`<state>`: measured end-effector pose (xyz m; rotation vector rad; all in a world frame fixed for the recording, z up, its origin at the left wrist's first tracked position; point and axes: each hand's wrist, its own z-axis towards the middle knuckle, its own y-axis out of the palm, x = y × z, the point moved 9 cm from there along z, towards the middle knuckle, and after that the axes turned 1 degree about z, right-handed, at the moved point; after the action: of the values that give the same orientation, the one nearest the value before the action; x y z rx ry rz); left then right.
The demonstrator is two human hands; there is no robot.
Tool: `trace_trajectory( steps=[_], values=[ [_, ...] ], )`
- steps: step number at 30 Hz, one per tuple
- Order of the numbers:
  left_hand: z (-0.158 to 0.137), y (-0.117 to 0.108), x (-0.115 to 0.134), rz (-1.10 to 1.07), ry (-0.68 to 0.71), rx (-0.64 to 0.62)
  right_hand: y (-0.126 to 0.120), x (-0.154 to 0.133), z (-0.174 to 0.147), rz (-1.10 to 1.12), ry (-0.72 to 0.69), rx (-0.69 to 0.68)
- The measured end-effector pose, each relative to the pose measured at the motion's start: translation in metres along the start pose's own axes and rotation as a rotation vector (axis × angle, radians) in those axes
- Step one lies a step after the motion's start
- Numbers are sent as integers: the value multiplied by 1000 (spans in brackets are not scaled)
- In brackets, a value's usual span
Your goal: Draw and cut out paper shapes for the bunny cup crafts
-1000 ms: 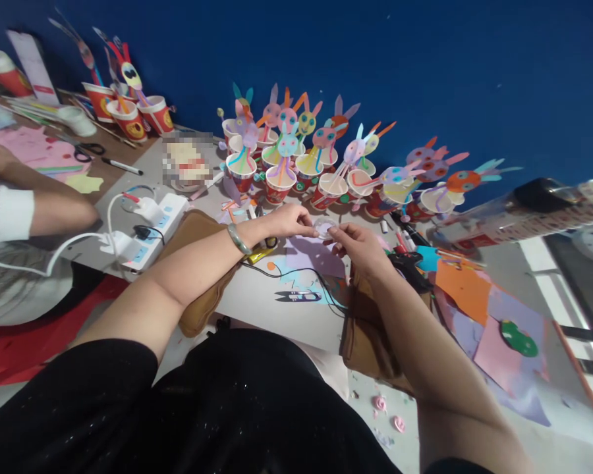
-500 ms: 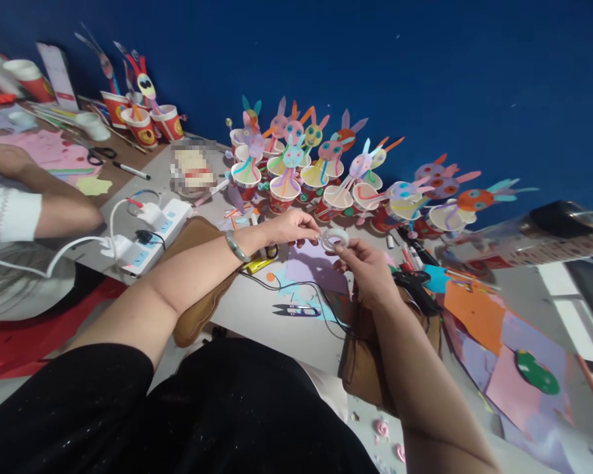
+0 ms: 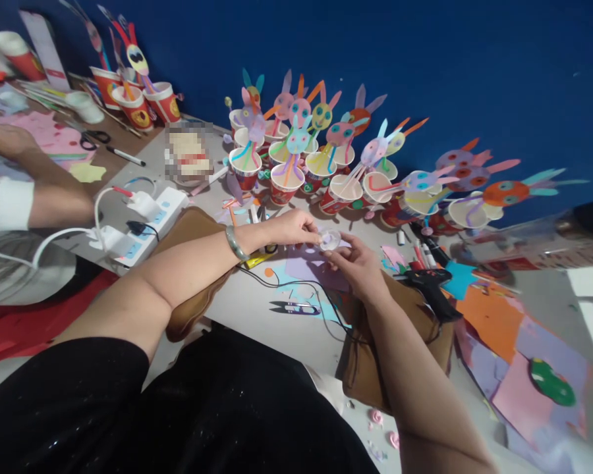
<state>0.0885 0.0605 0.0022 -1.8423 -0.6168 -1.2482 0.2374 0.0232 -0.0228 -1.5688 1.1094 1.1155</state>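
Observation:
A roll of clear tape (image 3: pixel 330 240) is held between my two hands above the middle of the table. My right hand (image 3: pixel 358 266) grips its near right side with thumb and fingers. At its left edge, my left hand (image 3: pixel 296 228) pinches with fingertips pressed together; whether a strip of tape is in that pinch is too small to see. Below the hands lie a purple sheet of paper (image 3: pixel 301 268) and light blue scraps. Thread snips (image 3: pixel 295 308) rest closer to me, beside a thin black cord. A yellow item (image 3: pixel 259 259) sits under my left wrist.
Paper cups (image 3: pixel 287 184) with colourful rabbit-faced spoons line the blue wall. A power strip (image 3: pixel 158 224) stands left, near a co-worker's arm (image 3: pixel 54 197). To the right are a black glue gun (image 3: pixel 432 289), orange paper (image 3: pixel 491 322) and a green piece (image 3: pixel 552 382).
The view has shifted slightly. The tape roll has turned between my hands, its flat side now facing up more, and my right hand has tilted with it.

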Motion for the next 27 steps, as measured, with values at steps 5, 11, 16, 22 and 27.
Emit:
trace_trajectory(
  steps=[5, 11, 16, 22, 27],
  values=[
    [1, 5, -5, 18, -51, -4, 4, -6, -2, -186, -74, 42],
    [-2, -11, 5, 140, 1, 85, -5, -4, 2, -115, -2, 126],
    [-12, -18, 30, 856, 216, 265, -17, 0, 9, 148, 121, 161],
    [-29, 33, 32, 1037, 350, 51, -8, -9, 16, 89, 123, 106],
    [-42, 59, 24, 1067, 341, -92, 9, -14, 33, -156, 97, 10]
  ],
)
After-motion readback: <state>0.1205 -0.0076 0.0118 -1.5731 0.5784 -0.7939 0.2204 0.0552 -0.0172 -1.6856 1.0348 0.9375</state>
